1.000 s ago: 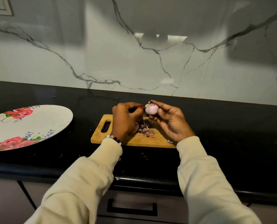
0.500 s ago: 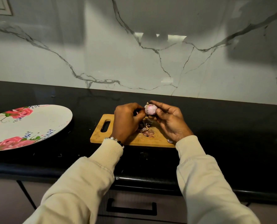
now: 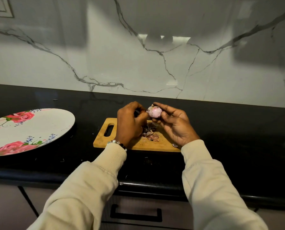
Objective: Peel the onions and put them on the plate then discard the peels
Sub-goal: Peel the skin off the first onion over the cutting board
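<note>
A small pale pink onion (image 3: 154, 111) is held above the wooden cutting board (image 3: 135, 143). My right hand (image 3: 176, 127) grips it from the right with thumb and fingers curled round it. My left hand (image 3: 130, 122) sits against the onion's left side, fingers curled, its fingertips pinching at the onion's skin. Purple-brown peels (image 3: 150, 133) lie in a small heap on the board under the hands. The white plate (image 3: 43, 130) with pink roses lies on the counter at the left, with nothing on its visible part.
The black countertop (image 3: 238, 138) runs across the view, with a marble backsplash (image 3: 138, 63) behind it. A drawer with a black handle (image 3: 136, 216) sits below the counter's front edge. One stray peel (image 3: 175, 145) lies at the board's near right edge.
The hands stay at the onion above the board, with only small finger shifts. The onion has turned slightly between the fingers.
</note>
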